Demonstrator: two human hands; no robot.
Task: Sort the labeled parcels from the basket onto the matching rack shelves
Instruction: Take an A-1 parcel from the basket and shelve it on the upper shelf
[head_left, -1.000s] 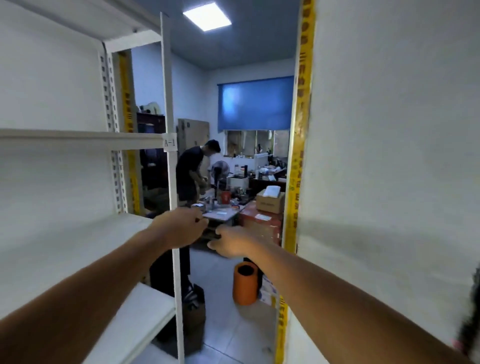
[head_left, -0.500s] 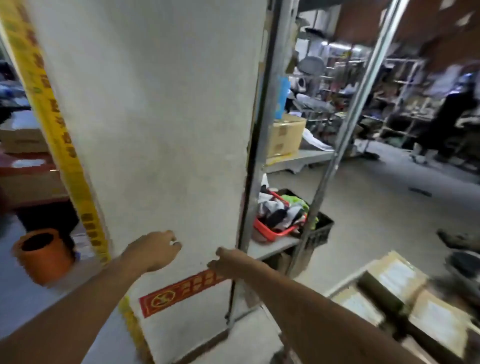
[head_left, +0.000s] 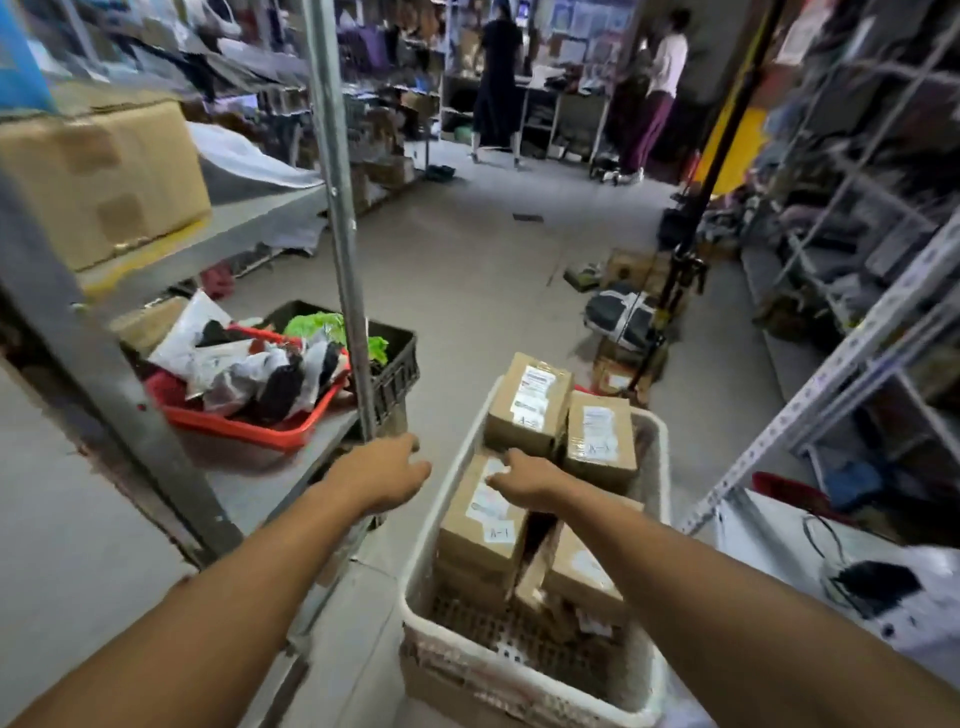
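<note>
A white plastic basket (head_left: 524, 686) stands on the floor in front of me, holding several brown cardboard parcels with white labels. One parcel (head_left: 480, 525) is marked A-1; two more parcels (head_left: 527, 402) (head_left: 600, 434) lie at the far end. My right hand (head_left: 527, 480) reaches over the basket, fingers loosely curled just above the A-1 parcel, holding nothing. My left hand (head_left: 387, 470) hovers left of the basket with fingers relaxed and empty.
A metal rack (head_left: 340, 218) stands at left with a red tray (head_left: 244, 421) of bagged items, a black crate (head_left: 395, 364) and a large carton (head_left: 98, 176). Another rack (head_left: 841, 353) rises at right. Two people (head_left: 496, 78) (head_left: 657, 88) stand far back. Bags and boxes (head_left: 623, 317) lie on the aisle floor.
My view has swung right, from the white A-1 rack past a pillar, down to the basket. Both hands stayed empty and now reach toward the parcels.
</note>
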